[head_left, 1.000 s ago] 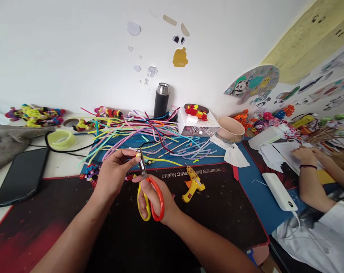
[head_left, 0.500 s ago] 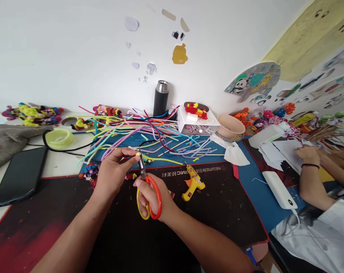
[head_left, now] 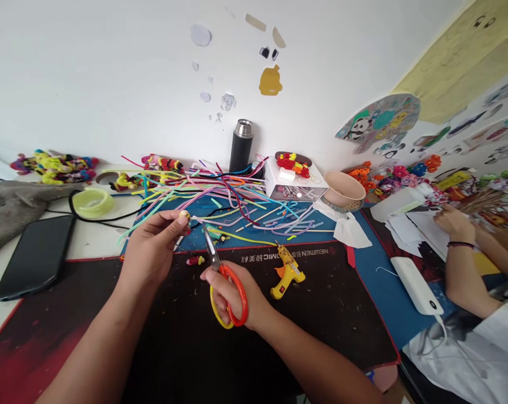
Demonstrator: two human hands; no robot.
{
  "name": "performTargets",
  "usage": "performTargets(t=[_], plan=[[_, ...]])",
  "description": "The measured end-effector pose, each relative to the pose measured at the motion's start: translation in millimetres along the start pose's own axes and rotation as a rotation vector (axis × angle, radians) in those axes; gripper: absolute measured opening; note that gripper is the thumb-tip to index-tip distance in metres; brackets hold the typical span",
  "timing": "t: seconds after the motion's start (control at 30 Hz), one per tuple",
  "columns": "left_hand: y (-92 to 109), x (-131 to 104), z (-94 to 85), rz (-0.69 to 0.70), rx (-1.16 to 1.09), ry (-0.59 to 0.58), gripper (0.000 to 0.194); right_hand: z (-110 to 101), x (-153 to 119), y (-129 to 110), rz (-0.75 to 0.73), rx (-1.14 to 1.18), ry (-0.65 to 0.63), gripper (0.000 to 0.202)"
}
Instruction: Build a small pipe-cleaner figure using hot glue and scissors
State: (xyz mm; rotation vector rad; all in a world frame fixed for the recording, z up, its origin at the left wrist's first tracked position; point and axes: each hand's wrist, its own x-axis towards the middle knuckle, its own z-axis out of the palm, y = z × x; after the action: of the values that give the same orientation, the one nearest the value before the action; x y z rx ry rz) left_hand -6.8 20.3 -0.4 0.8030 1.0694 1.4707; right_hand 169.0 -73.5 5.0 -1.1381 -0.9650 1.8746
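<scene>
Left hand [head_left: 151,252] pinches a small yellow piece [head_left: 184,215] above the bench [head_left: 89,247]; right hand [head_left: 232,292] grips orange scissors [head_left: 224,280], blades just beside it. Advise steady piece, short snips.

Single view: head-worn camera, facing forward and down over the counter [head_left: 89,247] toward the white wall [head_left: 111,84]; close to the person's own hands, co-worker's sleeve [head_left: 481,348] at right edge.
</scene>
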Motion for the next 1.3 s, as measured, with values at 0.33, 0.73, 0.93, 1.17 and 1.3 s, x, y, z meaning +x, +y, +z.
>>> performTargets(t=[0.33,0.73,0.93,1.17,1.3], plan=[[25.8,-7.9,12.5,-0.050,-0.144,-0.072,0.037,-8.7,-15.5,0.8,0.060,-0.748,-0.247,0.041],[16.0,-10.2,12.3,-0.050,-0.094,-0.102,0.037,7.2,-11.5,-15.2,-0.334,-1.301,-0.437,0.024],[5.2,-10.3,10.6,-0.030,-0.005,-0.065,0.043,-5.7,-7.5,-21.1,-0.357,-0.847,-0.251,0.027],[-4.5,-8.9,8.8,0.065,0.163,-0.065,0.041,-32.2,36.9,-28.4,-0.293,-0.264,0.117,0.044],[-2.1,-11.1,11.8,0.086,0.240,-0.095,0.041,-40.7,56.0,-34.2,-0.360,-0.241,0.121,0.043]])
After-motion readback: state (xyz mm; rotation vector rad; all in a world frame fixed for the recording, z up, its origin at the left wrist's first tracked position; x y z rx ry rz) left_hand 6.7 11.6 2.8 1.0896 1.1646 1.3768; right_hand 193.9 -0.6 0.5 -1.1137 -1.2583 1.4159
